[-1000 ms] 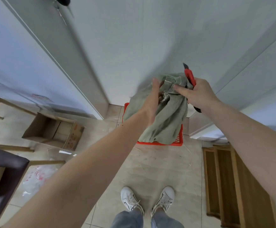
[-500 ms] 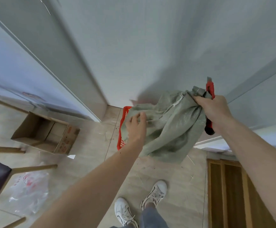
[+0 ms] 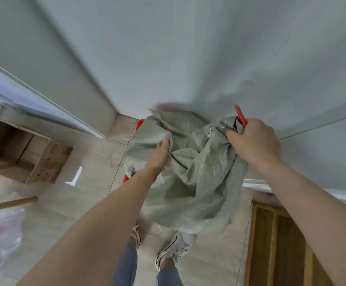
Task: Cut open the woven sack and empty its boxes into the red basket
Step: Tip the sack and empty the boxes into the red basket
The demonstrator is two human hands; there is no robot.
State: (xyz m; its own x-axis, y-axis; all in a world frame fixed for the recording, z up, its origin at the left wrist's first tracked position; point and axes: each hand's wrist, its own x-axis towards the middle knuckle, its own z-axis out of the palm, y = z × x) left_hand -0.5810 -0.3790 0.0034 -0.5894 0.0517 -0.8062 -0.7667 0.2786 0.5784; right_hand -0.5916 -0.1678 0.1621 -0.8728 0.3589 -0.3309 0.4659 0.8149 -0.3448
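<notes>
The grey-green woven sack (image 3: 196, 182) hangs limp and crumpled in front of me, held up in the air. My left hand (image 3: 157, 155) grips a fold on its left side. My right hand (image 3: 254, 141) clutches its upper right corner together with a red utility knife (image 3: 241, 116), whose tip sticks up past my fingers. The red basket (image 3: 140, 122) stands on the floor by the wall, almost wholly hidden behind the sack; only slivers of its left rim show. No boxes are visible.
An open cardboard box (image 3: 33, 157) sits on the floor at left. A clear plastic bag (image 3: 0, 240) lies at lower left beside a wooden leg (image 3: 9, 203). A wooden slatted piece (image 3: 279, 244) lies at lower right. My white shoes (image 3: 174, 248) are below the sack.
My left hand has taken hold of the sack's left side again. The sack has dropped lower and closer to me, and now covers most of the basket.
</notes>
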